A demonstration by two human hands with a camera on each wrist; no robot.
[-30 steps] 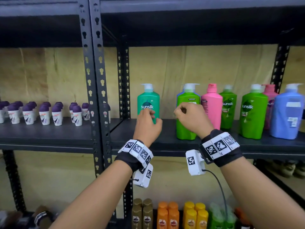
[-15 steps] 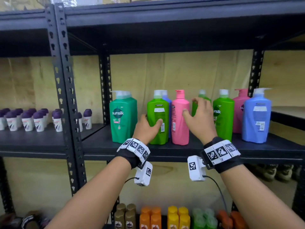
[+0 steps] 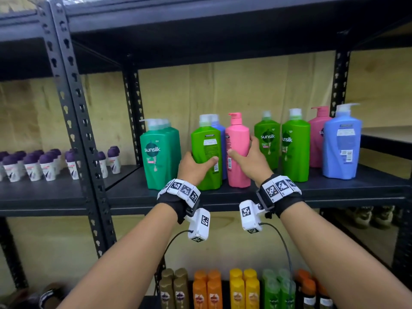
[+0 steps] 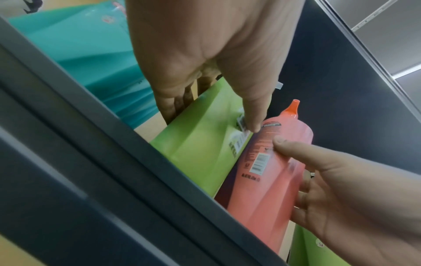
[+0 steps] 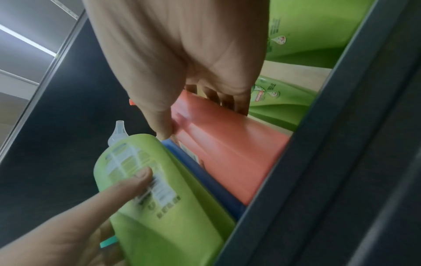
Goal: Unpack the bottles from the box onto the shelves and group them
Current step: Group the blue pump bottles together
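Black metal shelf (image 3: 223, 198) against a plywood wall carries the bottles near its front edge. Left hand (image 3: 191, 166) wraps the green bottle (image 3: 206, 157); right hand (image 3: 249, 159) wraps the pink bottle (image 3: 237, 150). Each should probably slide upright toward its own colour. No box shows.

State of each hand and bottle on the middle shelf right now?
left hand: grips light green bottle, upright
right hand: grips pink bottle, upright
teal bottles: upright, untouched
blue bottle: upright, label side out
two green sunsilk bottles: upright, side by side
middle shelf: holds all these bottles
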